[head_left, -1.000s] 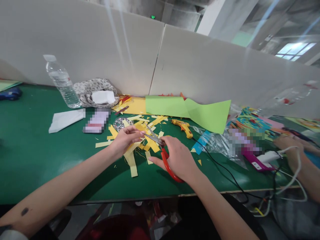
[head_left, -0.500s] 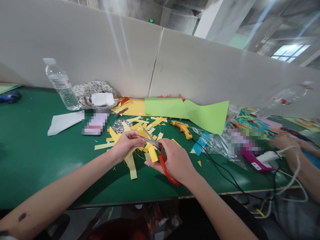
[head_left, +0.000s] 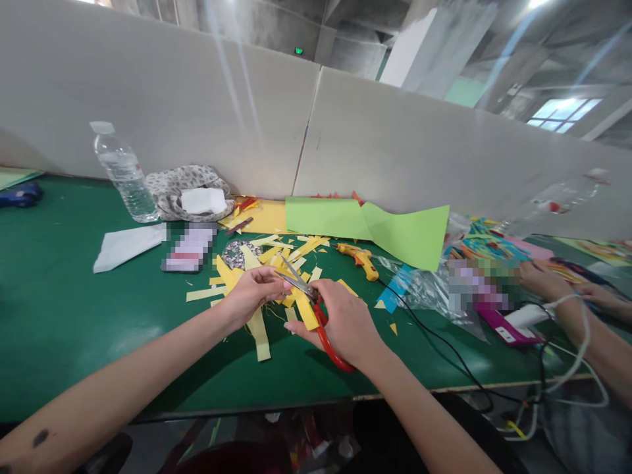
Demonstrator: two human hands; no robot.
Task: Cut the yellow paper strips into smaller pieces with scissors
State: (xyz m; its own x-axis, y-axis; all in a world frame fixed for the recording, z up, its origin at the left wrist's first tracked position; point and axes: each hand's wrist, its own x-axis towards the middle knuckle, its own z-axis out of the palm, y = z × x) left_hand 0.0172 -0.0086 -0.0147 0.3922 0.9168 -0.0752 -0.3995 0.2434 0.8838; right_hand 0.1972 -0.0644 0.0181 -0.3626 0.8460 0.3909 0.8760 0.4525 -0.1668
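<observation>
My left hand (head_left: 254,295) is closed in a pinch on a yellow paper strip (head_left: 308,315), just left of the scissor blades. In my right hand (head_left: 348,322) are scissors with red handles (head_left: 333,349), their parted blades pointing up and left around the strip. The strip's lower end hangs by my right thumb. Under and behind both hands lies a loose pile of yellow paper strips (head_left: 261,336). A clear round container of shiny bits (head_left: 236,253) sits at the back left of the pile, partly covered by strips.
Behind the pile lie a green paper sheet (head_left: 320,217) and a yellow glue gun (head_left: 359,258) with a black cord. A water bottle (head_left: 127,181), a phone (head_left: 190,247) and a spotted pouch (head_left: 187,178) are left. At right are plastic film (head_left: 429,293), a power strip (head_left: 508,326) and another person's hands (head_left: 546,280).
Both hands stay close together, with only a slight shift of the strip and scissors. The view has tilted a little. At the right, the other person's hand has moved left.
</observation>
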